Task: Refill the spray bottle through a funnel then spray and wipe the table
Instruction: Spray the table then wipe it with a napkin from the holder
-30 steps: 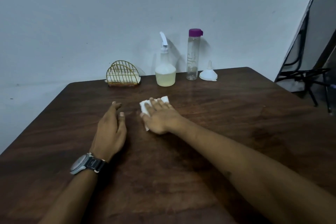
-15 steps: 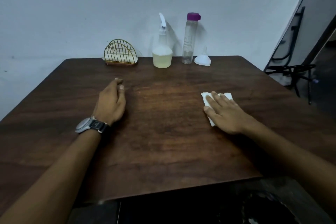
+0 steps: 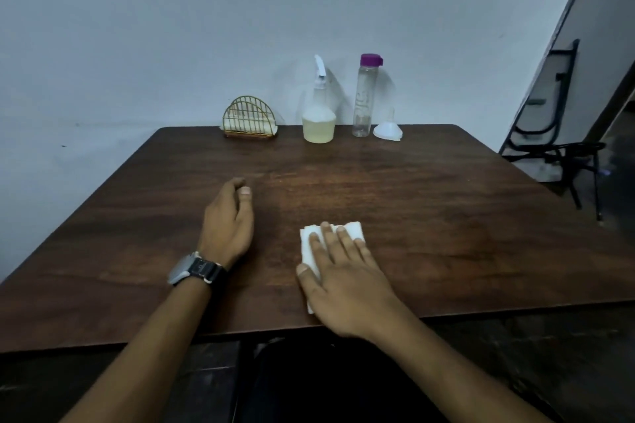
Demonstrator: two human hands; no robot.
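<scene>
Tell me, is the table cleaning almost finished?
Nearly. The spray bottle holds liquid and stands at the back by the funnel, so refilling looks done. The right hand presses a white tissue flat on the table, wiping. Only more wiping seems left.

Spray bottle [image 3: 319,113]: standing upright at table's [image 3: 446,216] far edge, white trigger head, approx. one-third pale yellowish liquid. White funnel [image 3: 387,129]: sitting wide-end down, further right. Folded white tissue [image 3: 311,245]: lying flat nr front edge, being pressed under right hand [image 3: 343,276].
</scene>
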